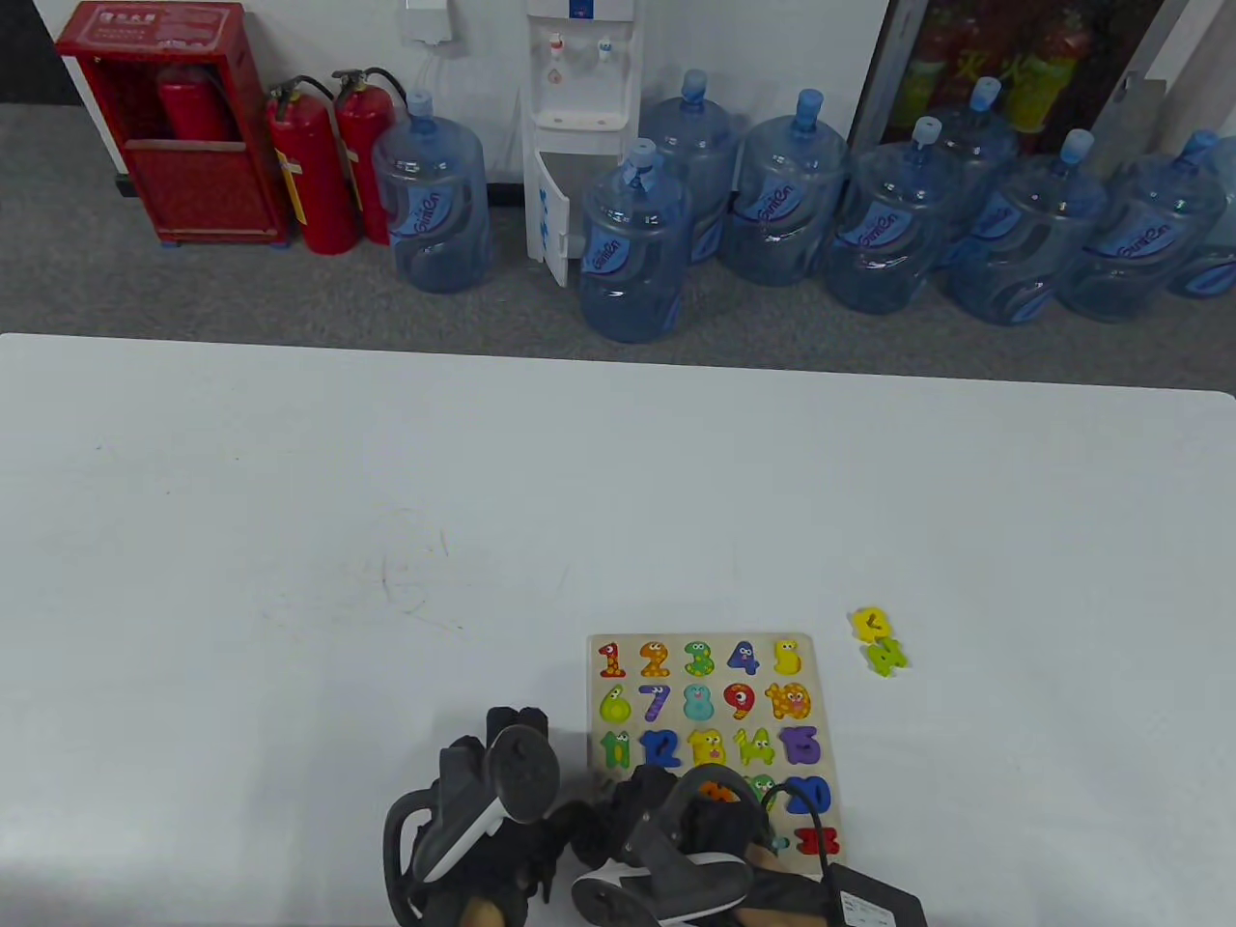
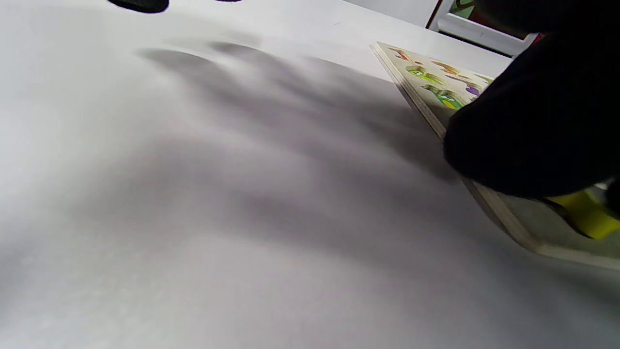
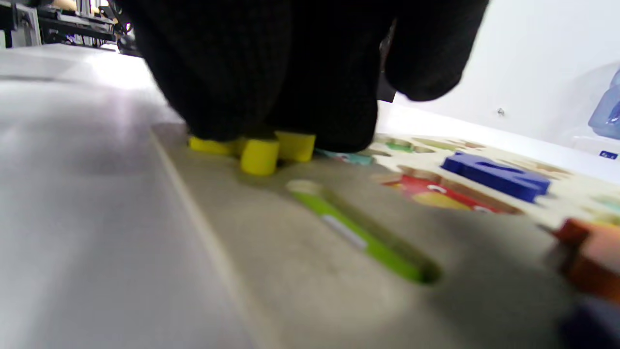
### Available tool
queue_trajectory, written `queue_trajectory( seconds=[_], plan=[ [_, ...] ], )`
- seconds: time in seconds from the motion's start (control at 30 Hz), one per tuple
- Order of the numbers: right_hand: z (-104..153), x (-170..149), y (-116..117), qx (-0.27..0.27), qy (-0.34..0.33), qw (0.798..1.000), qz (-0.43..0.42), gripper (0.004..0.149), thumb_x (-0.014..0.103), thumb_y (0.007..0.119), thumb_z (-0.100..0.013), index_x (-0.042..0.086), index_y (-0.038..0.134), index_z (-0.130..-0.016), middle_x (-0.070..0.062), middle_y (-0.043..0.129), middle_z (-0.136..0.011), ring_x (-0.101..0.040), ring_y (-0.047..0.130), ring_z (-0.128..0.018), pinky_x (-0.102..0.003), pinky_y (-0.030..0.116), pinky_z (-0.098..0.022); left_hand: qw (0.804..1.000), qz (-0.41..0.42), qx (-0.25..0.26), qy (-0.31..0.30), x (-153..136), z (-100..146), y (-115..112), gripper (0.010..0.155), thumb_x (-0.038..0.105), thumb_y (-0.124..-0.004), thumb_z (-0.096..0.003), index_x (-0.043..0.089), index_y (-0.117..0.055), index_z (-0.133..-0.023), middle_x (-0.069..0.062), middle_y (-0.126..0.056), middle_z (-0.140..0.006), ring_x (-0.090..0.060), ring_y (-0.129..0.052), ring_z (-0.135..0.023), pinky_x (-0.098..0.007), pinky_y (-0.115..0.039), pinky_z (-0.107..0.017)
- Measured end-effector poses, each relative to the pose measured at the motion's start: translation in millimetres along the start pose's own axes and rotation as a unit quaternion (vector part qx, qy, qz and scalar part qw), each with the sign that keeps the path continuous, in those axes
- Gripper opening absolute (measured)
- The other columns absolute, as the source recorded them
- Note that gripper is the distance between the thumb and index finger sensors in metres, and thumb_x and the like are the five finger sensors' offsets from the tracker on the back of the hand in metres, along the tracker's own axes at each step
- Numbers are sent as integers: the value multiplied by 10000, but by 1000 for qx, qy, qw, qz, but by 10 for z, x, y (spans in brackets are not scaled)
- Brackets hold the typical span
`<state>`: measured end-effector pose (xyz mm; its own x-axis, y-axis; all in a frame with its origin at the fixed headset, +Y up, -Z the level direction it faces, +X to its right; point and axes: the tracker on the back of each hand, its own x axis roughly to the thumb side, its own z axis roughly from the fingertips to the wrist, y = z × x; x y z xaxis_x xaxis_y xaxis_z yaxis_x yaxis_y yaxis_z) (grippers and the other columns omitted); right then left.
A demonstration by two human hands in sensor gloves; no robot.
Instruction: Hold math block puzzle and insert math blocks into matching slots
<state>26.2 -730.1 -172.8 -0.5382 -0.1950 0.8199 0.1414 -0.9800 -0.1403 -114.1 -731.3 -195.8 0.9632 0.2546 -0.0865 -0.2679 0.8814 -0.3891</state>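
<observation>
The wooden number puzzle board [image 1: 703, 640] lies flat near the table's front edge, most slots filled with coloured numbers. My right hand [image 1: 666, 787] is over its lower left part. In the right wrist view its fingers [image 3: 271, 87] cover and grip a yellow number block [image 3: 259, 156] that stands partly above the board [image 3: 315, 271] near the left edge. My left hand [image 1: 517, 734] lies on the table just left of the board, fingers stretched forward. A black gloved part, perhaps its thumb [image 2: 528, 121], touches the board's left edge [image 2: 420, 103] beside the yellow block [image 2: 588, 219].
Two loose number blocks, one yellow [image 1: 871, 623] and one green [image 1: 885, 656], lie on the table right of the board. A blue block [image 3: 494, 175] sits raised on the board's lower right. A black box with a cable [image 1: 874, 898] lies at the front edge.
</observation>
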Motion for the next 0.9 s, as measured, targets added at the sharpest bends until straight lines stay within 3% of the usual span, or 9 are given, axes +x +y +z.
queue_trajectory(
  seconds=[0.67,0.9],
  plan=[
    [21,87,-3,-53,-31,998,-3,539,137,929,-224,344,871,-718,52,914,-775,-119,1001,-643,-382,779,-629,1000,4,-8,5,-13,2,-1,880,621,-659,-369,293,-232,-1065,-2,-172,-1124,-481,-342,-1062,-669,-497,-721],
    [65,65,-48,-71,-29,997,-9,553,168,935,-210,360,861,-723,71,907,-786,-102,998,-656,-375,784,-627,1000,9,-7,1,-13,2,0,877,625,-648,-369,293,-232,-1066,-3,-173,-1124,-480,-345,-1062,-668,-497,-722]
  ],
)
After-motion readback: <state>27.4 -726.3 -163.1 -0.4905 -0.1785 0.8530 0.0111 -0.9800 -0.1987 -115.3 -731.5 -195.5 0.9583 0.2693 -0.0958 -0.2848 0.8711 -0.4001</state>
